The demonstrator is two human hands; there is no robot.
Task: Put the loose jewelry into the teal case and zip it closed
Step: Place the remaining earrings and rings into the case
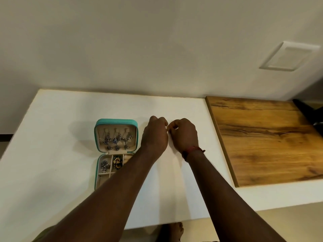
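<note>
The white surface (52, 137) stretches wide, leaving room to move left of the case, while a wooden board (262, 140) bounds its right side. The teal case (116, 121) lies open flat with its lid toward the wall. Earrings hang in the lid and pieces sit in the tray, so it is probably open for more. Just right of it, the left hand (154, 135) and right hand (184, 135) meet fingertip to fingertip, both curled and pinching a small piece (167, 127) too tiny to identify.
</note>
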